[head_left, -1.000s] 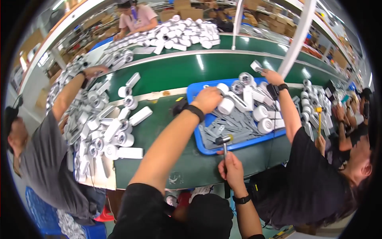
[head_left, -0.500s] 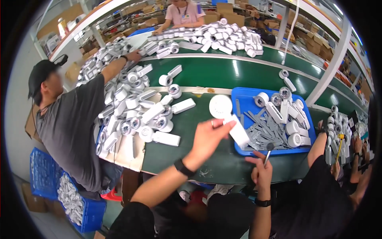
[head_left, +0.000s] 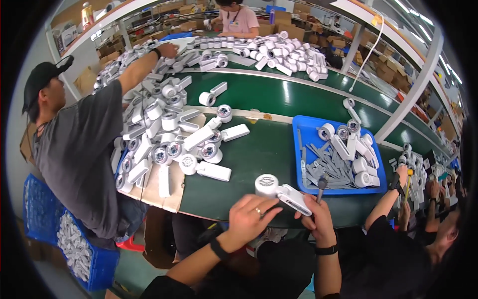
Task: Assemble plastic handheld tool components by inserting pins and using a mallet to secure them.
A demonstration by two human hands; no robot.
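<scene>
A white handheld fan body (head_left: 294,198) lies slantwise in front of me above the bench's near edge, its round grille up and a long slot showing in its handle. My right hand (head_left: 320,219) grips the lower end of that handle. The same hand also holds a small dark-headed hammer (head_left: 322,183), head up; its lower shaft is hidden by the fingers. Beside the fan body is my left hand (head_left: 251,219), thumb and fingers apart with nothing between them. A blue tray (head_left: 300,164) beyond my right hand holds grey strips (head_left: 326,167) and several white fan bodies.
Many white fan bodies (head_left: 174,149) are heaped to my left, partly on a cardboard sheet (head_left: 172,197). A co-worker in grey (head_left: 79,154) reaches over them. Another person (head_left: 239,22) sits beyond the green conveyor (head_left: 269,87). Co-workers' arms (head_left: 386,202) are at the right.
The fan body has come down and nearer, turning from upright to nearly level. Its handle end has passed into my right hand, and my left hand has let go.
</scene>
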